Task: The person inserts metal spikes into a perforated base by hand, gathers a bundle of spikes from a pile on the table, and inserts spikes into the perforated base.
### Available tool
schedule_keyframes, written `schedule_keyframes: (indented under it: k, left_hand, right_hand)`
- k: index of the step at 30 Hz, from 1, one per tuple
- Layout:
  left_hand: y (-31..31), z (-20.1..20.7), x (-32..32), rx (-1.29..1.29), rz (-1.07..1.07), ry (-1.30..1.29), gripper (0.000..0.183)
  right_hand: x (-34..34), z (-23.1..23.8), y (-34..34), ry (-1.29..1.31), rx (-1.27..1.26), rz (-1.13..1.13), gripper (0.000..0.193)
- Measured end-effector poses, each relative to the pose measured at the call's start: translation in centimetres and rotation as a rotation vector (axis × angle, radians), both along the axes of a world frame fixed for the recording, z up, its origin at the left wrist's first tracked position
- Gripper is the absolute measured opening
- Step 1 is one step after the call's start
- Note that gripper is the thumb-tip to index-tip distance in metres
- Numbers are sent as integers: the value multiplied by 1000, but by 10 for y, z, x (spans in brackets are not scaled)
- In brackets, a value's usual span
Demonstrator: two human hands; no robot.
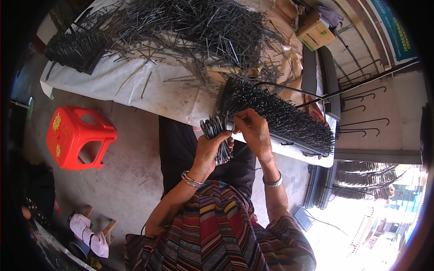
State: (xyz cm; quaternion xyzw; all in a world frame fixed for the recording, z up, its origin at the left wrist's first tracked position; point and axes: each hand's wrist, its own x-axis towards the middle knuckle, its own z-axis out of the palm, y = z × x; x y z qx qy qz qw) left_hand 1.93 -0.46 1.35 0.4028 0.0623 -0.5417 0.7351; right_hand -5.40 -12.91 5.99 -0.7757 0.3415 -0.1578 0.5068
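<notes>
My left hand (209, 151) is wrapped round a bundle of thin dark metal rods (217, 128), held upright over my lap. Close beside the bundle's right side, my right hand (254, 131) is pinched, thumb against fingers; what lies in the pinch, if anything, is too small to make out. Just beyond that hand, a long dark rack (275, 110) packed with upright hooked metal pieces lies at the table's near right edge. A large heap of loose dark rods (203, 31) spreads over the table behind it.
White sheeting covers the table (167, 90). At its left end stands a smaller block of upright rods (77, 49). A red plastic stool (74, 135) is on the floor to the left. A cardboard box (315, 31) sits back right, near long hooked rods (366, 131).
</notes>
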Motion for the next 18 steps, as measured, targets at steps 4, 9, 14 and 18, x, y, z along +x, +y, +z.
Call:
schedule_keyframes:
  k: [4, 9, 14, 18]
  left_hand:
    - [0, -3, -4, -29, 37, 1, 16]
    - [1, 0, -6, -11, 98, -5, 15]
    - [1, -5, -6, 21, 130, 47, 14]
    - [5, -21, -4, -13, 118, 77, 16]
  right_hand:
    - [1, 0, 4, -48, -83, -1, 12]
    - [4, 2, 7, 46, -276, -20, 11]
    - [1, 4, 8, -29, -79, -33, 7]
    - [7, 21, 2, -127, -296, -227, 4]
